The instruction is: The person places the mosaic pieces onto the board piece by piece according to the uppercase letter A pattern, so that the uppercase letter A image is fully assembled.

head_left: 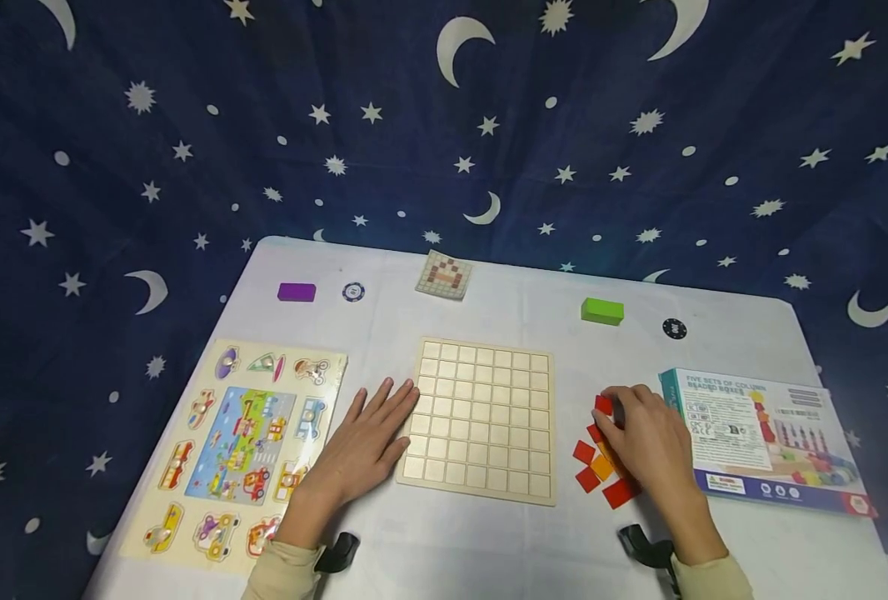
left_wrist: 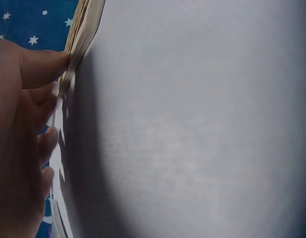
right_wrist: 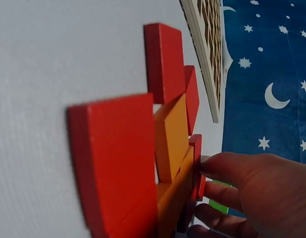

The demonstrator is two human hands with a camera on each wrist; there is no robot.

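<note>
Left hand [head_left: 365, 446] lies flat, fingers straight, its fingertips touching the left edge of the wooden grid board [head_left: 481, 419]. Right hand [head_left: 642, 437], fingers curled, pinches a red tile [head_left: 604, 405] at the far end of the pile of red and orange tiles [head_left: 601, 468], which lies beneath and just left of that hand, right of the board.

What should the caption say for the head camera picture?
Left hand rests by grid board; right hand pinches a red tile.
</note>
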